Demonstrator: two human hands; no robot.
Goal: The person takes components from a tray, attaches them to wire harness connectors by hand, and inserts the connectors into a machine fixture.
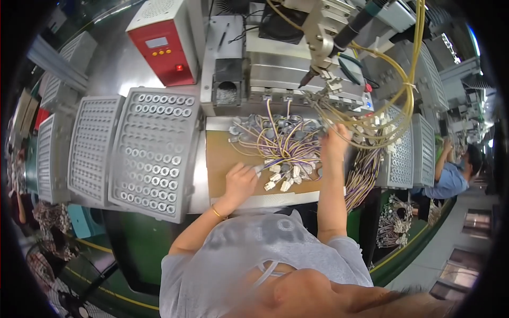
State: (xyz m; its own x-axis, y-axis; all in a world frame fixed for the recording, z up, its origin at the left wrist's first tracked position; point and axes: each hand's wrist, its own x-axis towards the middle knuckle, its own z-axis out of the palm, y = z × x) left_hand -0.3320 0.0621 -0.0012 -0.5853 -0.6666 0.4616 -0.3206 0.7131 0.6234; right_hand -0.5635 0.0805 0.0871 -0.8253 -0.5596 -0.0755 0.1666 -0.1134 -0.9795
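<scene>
A pile of purple and yellow wire harnesses [283, 151] lies on a brown board [225, 164], with round grey parts at the far ends and white plug connectors [286, 181] at the near ends. At the pile's near left edge my left hand [241, 181] is closed, its fingertips at a small whitish connector [258, 169] that they seem to grip. My right hand [335, 142] reaches to the pile's far right, beneath looped yellow tubes. Its fingers are drawn together near the metal fixture, and whatever they hold is too small to make out. Two wires run up to the metal block [302, 71].
Grey trays [154, 143] with round metal parts stand at left, below a red and white control box [161, 50]. A soldering-type tool [352, 34] hangs over the fixture, with pliers [350, 69] beside it. More harnesses [366, 177] hang at right. A co-worker [450, 169] sits far right.
</scene>
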